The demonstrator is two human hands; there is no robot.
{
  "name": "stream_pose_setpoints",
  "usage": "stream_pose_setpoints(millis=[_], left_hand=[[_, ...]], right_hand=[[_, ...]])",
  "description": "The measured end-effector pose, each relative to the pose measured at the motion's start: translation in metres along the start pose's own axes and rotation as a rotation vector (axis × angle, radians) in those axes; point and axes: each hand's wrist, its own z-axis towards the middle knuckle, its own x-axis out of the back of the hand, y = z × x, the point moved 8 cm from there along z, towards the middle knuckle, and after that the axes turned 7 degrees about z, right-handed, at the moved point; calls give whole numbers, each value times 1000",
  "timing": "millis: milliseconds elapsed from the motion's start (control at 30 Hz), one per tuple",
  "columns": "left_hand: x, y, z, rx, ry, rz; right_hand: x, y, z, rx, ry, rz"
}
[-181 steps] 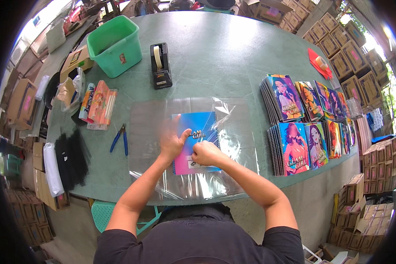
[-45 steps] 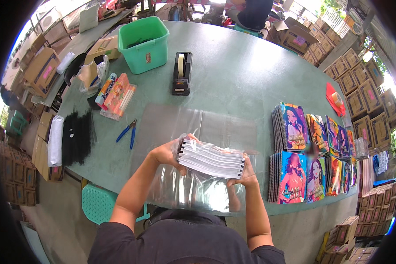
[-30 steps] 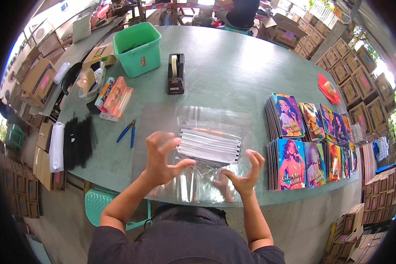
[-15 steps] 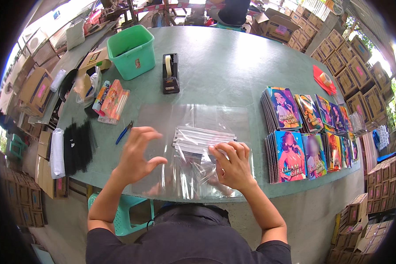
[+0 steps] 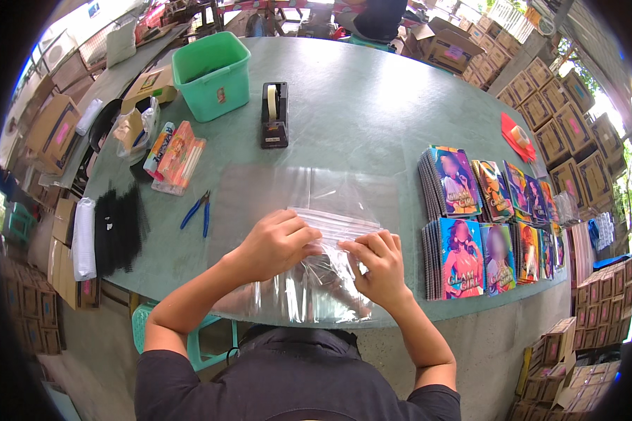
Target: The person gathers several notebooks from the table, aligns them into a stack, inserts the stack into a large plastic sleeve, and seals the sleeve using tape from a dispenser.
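Both hands are at the near side of a stack of coil-bound notebooks point(image 5: 337, 222), wrapped in clear film with white page edges up, near the middle of the desk point(image 5: 358, 105). The left hand point(image 5: 279, 242) curls over the stack's left part, fingertips pinching the clear film point(image 5: 309, 281); the right hand point(image 5: 380, 265) pinches it near the right end. Blue-handled nippers point(image 5: 197, 212) lie left, a black tape dispenser point(image 5: 274, 133) stands beyond, and colourful notebooks point(image 5: 461, 258) sit stacked right
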Motion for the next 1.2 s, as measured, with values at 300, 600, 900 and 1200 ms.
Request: stream_pose_setpoints(millis=[300, 600, 900, 1200], left_hand=[[12, -61, 17, 314, 24, -184], [-13, -16, 23, -5, -417, -20], [-8, 0, -28, -314, -22, 201], [-20, -247, 22, 575, 426, 250]], right_hand=[[30, 38, 25, -232, 317, 166], [-22, 7, 38, -31, -494, -2], [-26, 9, -15, 7, -34, -20], [-25, 20, -1, 28, 26, -25]])
